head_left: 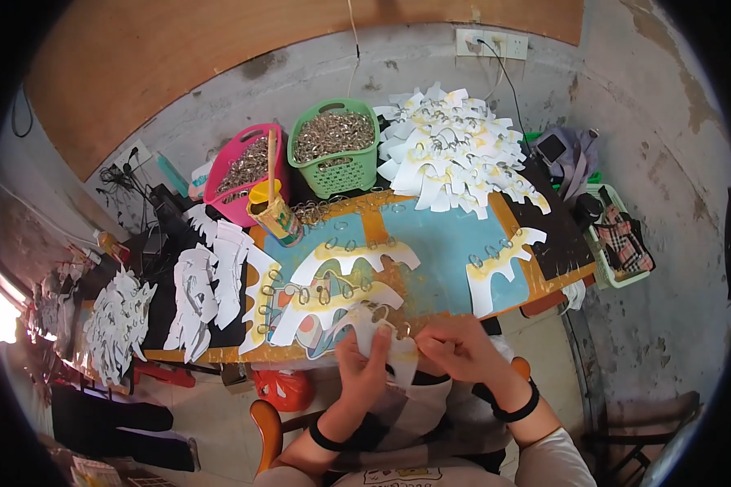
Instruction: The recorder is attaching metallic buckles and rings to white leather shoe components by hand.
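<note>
My left hand and my right hand both grip a white scalloped paper cut-out at the near edge of the table. Small metal rings sit along the cut-out's top edge, close to my fingertips. Just beyond it lie two similar arched cut-outs with yellow edging and rings on the blue and orange tabletop. A further ringed cut-out lies to the right.
A green basket and a pink basket full of metal rings stand at the back, beside a tall heap of finished cut-outs. Stacks of white cut-outs cover the left side. A yellow cup stands near the pink basket.
</note>
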Motion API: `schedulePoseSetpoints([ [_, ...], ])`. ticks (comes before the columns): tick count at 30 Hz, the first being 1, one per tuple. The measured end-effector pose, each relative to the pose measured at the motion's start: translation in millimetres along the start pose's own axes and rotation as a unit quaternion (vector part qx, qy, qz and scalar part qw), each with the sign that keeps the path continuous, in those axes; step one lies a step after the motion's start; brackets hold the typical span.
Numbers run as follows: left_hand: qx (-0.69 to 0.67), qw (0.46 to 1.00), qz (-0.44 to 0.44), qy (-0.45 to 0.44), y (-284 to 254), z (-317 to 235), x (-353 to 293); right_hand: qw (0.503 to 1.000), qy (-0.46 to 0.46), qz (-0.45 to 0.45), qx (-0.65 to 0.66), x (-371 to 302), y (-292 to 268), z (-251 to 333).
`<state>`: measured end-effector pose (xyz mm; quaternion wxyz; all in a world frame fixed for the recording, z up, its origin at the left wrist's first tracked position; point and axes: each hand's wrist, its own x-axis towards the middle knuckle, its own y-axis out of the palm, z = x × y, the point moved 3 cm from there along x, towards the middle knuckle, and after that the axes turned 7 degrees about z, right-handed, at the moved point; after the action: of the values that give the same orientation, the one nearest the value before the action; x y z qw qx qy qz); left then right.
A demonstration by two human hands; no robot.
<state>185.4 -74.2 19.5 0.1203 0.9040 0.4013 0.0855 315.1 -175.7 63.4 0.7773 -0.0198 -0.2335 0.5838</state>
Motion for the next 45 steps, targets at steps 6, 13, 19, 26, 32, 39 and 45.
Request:
schedulePoseSetpoints([
  [6, 0.014, 0.997, 0.079, 0.001, -1, 9, -9, 0.995, 0.095, -0.022, -0.009, 2, -1, 2],
  [13, 0.131, 0.979, 0.133, 0.079, 4, -6, -10, 0.995, 0.08, -0.064, 0.006, -1, -1, 6],
  [19, 0.122, 0.987, 0.054, 0.088, 1, 4, -27, 0.986, 0.104, -0.067, 0.114, -5, 7, -1],
  [26, -0.014, 0.998, 0.033, 0.05, 1, 2, -23, 0.998, 0.048, 0.032, 0.023, -3, 3, 2],
  [32, -0.156, 0.986, 0.046, -0.025, 1, -3, -14, 0.996, 0.016, 0.056, -0.062, -2, -3, 15],
  [39, 0.115, 0.987, 0.052, 0.102, 5, -24, -11, 0.969, -0.106, -0.113, -0.192, -4, 2, 25],
  [45, 0.09, 0.991, 0.054, 0.085, 4, -21, -17, 0.943, -0.161, -0.12, -0.265, -9, 10, 28],
])
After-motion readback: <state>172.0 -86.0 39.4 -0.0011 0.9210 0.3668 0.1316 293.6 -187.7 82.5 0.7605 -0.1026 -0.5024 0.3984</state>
